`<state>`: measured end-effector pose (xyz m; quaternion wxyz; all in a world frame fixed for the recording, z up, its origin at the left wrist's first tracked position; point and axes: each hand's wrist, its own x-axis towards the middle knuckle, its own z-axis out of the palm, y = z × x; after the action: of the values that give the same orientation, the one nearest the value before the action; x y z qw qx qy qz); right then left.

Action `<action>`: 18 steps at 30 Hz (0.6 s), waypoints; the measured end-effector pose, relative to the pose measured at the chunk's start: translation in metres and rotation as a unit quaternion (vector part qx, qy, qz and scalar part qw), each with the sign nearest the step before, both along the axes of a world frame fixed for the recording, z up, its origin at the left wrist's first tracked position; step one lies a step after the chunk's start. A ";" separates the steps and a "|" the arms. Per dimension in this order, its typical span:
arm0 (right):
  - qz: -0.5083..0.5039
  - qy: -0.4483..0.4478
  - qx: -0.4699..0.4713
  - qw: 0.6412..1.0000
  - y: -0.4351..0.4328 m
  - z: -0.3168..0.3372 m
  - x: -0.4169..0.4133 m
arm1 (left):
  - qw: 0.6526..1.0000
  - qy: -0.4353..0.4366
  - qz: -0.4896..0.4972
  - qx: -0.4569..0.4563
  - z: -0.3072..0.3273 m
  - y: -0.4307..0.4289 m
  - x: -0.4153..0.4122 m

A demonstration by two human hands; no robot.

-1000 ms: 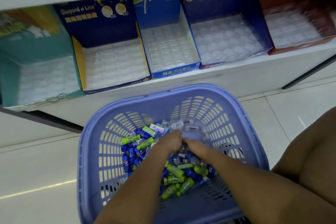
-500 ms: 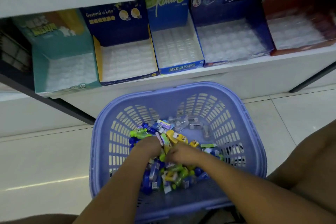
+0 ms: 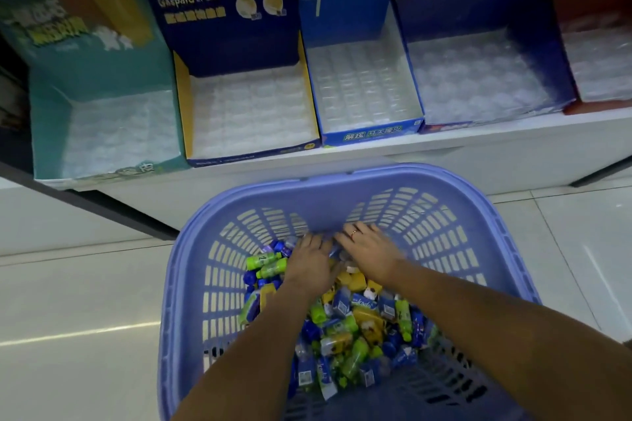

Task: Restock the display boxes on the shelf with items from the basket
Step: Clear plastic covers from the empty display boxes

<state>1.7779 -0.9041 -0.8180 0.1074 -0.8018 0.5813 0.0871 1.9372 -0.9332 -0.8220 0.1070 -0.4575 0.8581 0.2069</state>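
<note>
Now | left hand fingers straight on items | right hand apparently flat too | basket

We see our two arms bare from the hands back to the frame's edge. Our left forearm looks slim and runs into the left hand. Our right forearm looks broader, being nearer the lens. The right hand wears a ring, a thin, plain reddish-gold band on one finger
</note>
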 end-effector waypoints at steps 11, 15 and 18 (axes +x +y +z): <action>-0.032 0.060 0.136 0.988 -0.005 0.007 -0.033 | 0.995 -0.085 -0.002 0.055 0.008 -0.013 -0.021; -0.120 0.014 0.145 0.982 0.000 0.013 -0.036 | 0.991 -0.056 0.041 0.115 0.013 -0.007 -0.023; -0.220 -0.127 0.165 0.953 0.004 0.030 -0.029 | 0.955 0.096 0.209 0.188 0.029 0.000 -0.030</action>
<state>1.7490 -0.8998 -0.7876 0.3276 -0.6296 0.7024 0.0541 1.9076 -0.9329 -0.7932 0.0627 -0.5759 0.6954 0.4252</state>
